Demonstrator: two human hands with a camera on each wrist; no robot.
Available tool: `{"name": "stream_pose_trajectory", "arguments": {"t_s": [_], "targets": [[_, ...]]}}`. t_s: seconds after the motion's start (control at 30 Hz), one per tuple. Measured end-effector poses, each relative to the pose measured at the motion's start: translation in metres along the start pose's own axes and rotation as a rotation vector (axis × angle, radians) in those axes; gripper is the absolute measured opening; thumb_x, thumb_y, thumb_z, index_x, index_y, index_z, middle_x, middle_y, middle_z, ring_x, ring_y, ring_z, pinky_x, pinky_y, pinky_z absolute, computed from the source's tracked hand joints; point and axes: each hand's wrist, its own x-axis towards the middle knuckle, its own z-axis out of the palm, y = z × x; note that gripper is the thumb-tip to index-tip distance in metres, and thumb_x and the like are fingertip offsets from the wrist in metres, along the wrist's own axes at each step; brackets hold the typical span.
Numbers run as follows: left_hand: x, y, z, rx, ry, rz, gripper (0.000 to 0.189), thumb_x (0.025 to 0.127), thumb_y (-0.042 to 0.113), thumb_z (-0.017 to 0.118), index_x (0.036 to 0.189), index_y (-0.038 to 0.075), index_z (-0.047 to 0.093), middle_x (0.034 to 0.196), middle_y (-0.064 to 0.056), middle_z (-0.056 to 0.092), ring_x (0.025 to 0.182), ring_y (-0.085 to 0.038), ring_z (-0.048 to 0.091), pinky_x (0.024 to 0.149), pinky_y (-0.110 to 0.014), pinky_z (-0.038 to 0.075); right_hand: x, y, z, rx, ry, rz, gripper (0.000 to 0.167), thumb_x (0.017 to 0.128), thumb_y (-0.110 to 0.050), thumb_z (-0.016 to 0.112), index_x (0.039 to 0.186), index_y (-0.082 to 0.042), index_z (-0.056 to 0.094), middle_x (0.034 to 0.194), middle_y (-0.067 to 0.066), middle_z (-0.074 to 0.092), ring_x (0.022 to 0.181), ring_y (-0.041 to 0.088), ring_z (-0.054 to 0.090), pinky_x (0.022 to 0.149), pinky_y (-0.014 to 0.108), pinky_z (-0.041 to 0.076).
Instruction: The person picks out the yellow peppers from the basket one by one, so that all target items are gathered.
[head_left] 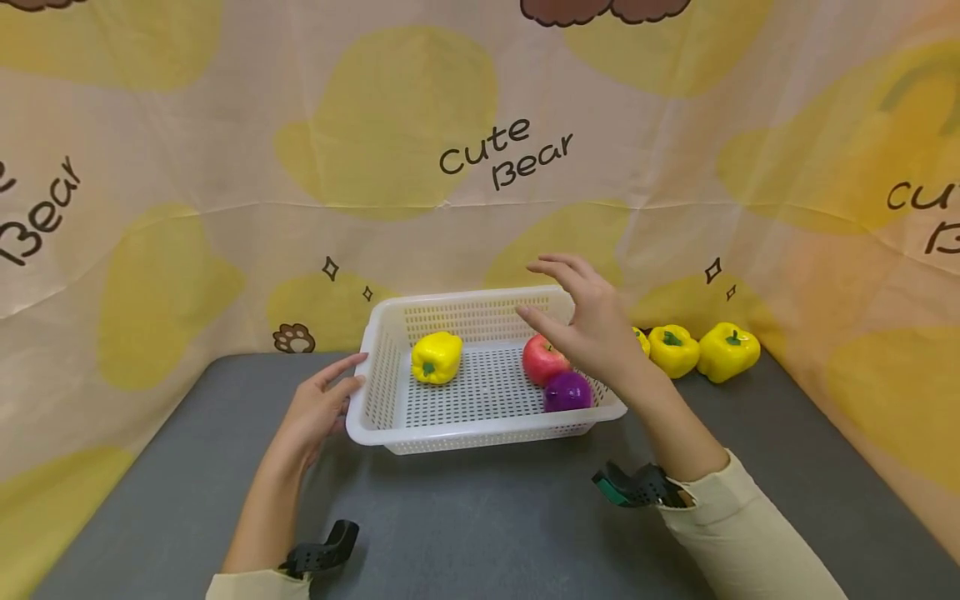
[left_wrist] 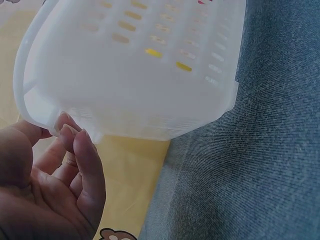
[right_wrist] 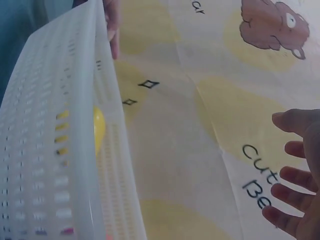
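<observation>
A white plastic basket point(head_left: 465, 429) with slotted walls stands on the dark table, tilted slightly in the head view. My left hand point(head_left: 318, 408) grips its left rim, thumb and fingertips at the edge; the left wrist view shows that hand point(left_wrist: 60, 175) below the rim. Inside lie a yellow bell pepper point(head_left: 437, 358) on the left, and a red apple point(head_left: 543, 360) beside a shiny purple round item point(head_left: 567, 392) on the right. Above the basket's right end, my right hand point(head_left: 588, 321) is raised with spread, slightly bent fingers and nothing in them.
More yellow bell peppers point(head_left: 727, 352) sit in a row behind the right forearm, one of them partly hidden by it. A printed cloth point(head_left: 390, 125) hangs behind and along both sides of the grey table point(head_left: 465, 525).
</observation>
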Motion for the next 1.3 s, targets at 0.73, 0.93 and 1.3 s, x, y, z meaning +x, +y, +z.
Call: {"name": "stream_pose_trajectory", "arguments": {"t_s": [0.73, 0.93, 1.3], "targets": [[0.002, 0.002, 0.005, 0.000, 0.000, -0.004, 0.053, 0.104, 0.034, 0.052, 0.155, 0.025, 0.041, 0.143, -0.022, 0.054, 0.094, -0.014, 0.072, 0.075, -0.035, 0.061, 0.027, 0.003, 0.124, -0.017, -0.404, 0.115, 0.055, 0.092, -0.037, 0.072, 0.140, -0.013, 0.059, 0.145, 0.008, 0.057, 0.133, 0.030, 0.056, 0.111, 0.049, 0.046], [0.001, 0.003, 0.005, 0.014, 0.002, 0.002, 0.053, 0.104, 0.034, 0.052, 0.156, 0.025, 0.041, 0.143, -0.022, 0.054, 0.094, -0.014, 0.072, 0.075, -0.035, 0.061, 0.021, 0.007, 0.152, -0.092, -0.501, 0.141, 0.055, 0.091, -0.037, 0.071, 0.140, -0.015, 0.059, 0.143, 0.009, 0.058, 0.127, 0.029, 0.056, 0.105, 0.047, 0.050], [-0.002, 0.002, 0.001, 0.009, 0.006, -0.001, 0.053, 0.104, 0.034, 0.052, 0.156, 0.026, 0.041, 0.143, -0.022, 0.053, 0.093, -0.011, 0.071, 0.073, -0.033, 0.061, 0.019, 0.010, 0.164, -0.214, -0.653, 0.151, 0.072, 0.088, -0.042, 0.074, 0.152, -0.024, 0.046, 0.156, 0.005, 0.046, 0.138, 0.028, 0.048, 0.111, 0.049, 0.046]]}}
